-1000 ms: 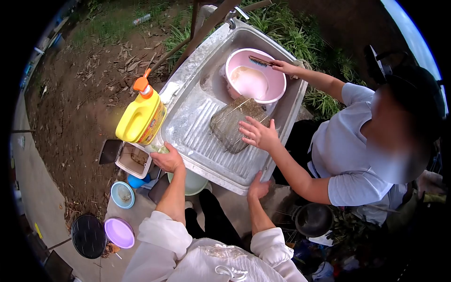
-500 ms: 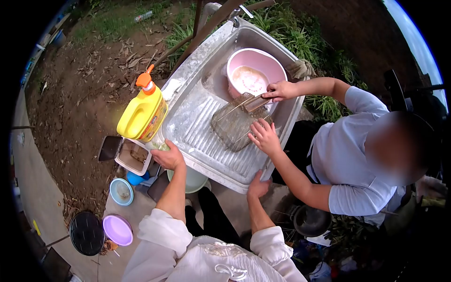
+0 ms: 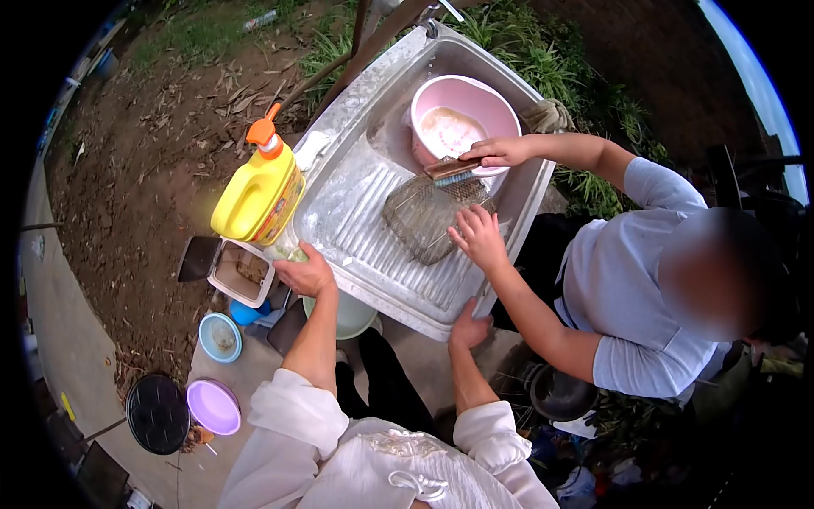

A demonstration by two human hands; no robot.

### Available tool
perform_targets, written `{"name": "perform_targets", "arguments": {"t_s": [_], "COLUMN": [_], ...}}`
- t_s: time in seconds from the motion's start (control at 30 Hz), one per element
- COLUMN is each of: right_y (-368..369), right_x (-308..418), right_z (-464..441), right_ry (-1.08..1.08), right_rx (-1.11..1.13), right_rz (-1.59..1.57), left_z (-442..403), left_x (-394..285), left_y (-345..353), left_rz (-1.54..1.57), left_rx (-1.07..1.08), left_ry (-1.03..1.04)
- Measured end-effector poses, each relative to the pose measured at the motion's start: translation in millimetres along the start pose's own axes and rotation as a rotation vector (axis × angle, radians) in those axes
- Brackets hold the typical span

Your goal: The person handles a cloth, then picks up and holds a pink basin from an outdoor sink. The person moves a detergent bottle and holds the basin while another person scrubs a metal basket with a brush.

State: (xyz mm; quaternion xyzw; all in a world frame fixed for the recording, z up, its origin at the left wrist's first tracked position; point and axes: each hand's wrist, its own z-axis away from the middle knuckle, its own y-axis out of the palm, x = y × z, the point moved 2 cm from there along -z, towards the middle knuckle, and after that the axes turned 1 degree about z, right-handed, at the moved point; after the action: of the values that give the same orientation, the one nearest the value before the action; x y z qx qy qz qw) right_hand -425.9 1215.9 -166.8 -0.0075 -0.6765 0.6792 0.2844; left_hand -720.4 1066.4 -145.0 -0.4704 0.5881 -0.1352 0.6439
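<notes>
My left hand (image 3: 307,270) grips the front left corner of the grey sink (image 3: 377,300), its thumb by the rim. A pale green item (image 3: 287,251), too unclear to name, lies beside it. My right hand (image 3: 469,325) holds the sink's front right corner, fingers partly hidden by the edge. Inside the sink, a dark wire mesh rack (image 3: 415,222) rests on the ribbed drainboard. Another person's hand (image 3: 502,151) holds a wooden scrub brush (image 3: 449,170) above the mesh, while that person's other hand (image 3: 480,237) steadies it. Behind stands a pink basin (image 3: 465,97).
A yellow detergent jug (image 3: 254,199) with an orange pump stands at the sink's left edge. On the left are an open bin (image 3: 242,273), a light blue bowl (image 3: 220,338), a purple basin (image 3: 214,406) and a black lid-like disc (image 3: 158,414). The other person (image 3: 644,280) is at right.
The other person's brush has moved slightly left and tilted, showing its bristles. The sink sits a little higher in view; my hands keep their places on it.
</notes>
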Motion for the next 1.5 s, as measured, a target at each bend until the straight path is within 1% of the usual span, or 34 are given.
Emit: {"name": "perform_targets", "arguments": {"t_s": [0.23, 0.47, 0.63, 0.77, 0.97, 1.1, 1.2, 1.3, 1.37, 1.5], "right_y": [8.0, 14.1, 9.9, 4.1, 27.6, 15.3, 17.5, 7.2, -1.1, -0.6], "right_x": [-7.3, -13.7, -10.4, -5.4, -25.4, -16.4, -12.2, -7.3, -1.2, -2.1], "right_z": [-2.5, -6.9, -4.5, -1.7, -13.2, -6.1, -8.2, -3.7, -1.2, 0.0], "right_ry": [0.003, -0.017, -0.007, 0.002, -0.010, -0.006, -0.042, -0.029, 0.005, -0.007], "right_rx": [0.000, -0.019, -0.006, -0.002, 0.012, -0.011, -0.026, -0.018, 0.044, 0.028], "right_rz": [0.011, 0.023, 0.001, 0.001, 0.048, 0.016, -0.085, -0.065, -0.010, -0.026], "left_z": [-0.3, 0.9, 0.7, 1.0, 1.1, 1.5, 0.9, 0.6, 0.9, 1.2], "left_x": [1.0, 2.6, 2.2, 0.8, 1.3, 0.7, -2.9, -2.2, 0.7, 0.8], "left_y": [-0.1, 2.6, 2.9, 1.3, 1.1, 0.5, -3.4, -2.2, 0.9, -0.2], "left_rz": [0.001, -0.022, -0.038, -0.008, -0.007, -0.004, 0.000, 0.004, -0.018, -0.032], "left_rx": [0.008, -0.032, -0.046, -0.017, -0.017, -0.014, 0.006, 0.015, 0.002, -0.010], "left_ry": [0.015, 0.041, 0.048, 0.026, 0.035, 0.038, 0.021, 0.014, 0.022, 0.025]}}
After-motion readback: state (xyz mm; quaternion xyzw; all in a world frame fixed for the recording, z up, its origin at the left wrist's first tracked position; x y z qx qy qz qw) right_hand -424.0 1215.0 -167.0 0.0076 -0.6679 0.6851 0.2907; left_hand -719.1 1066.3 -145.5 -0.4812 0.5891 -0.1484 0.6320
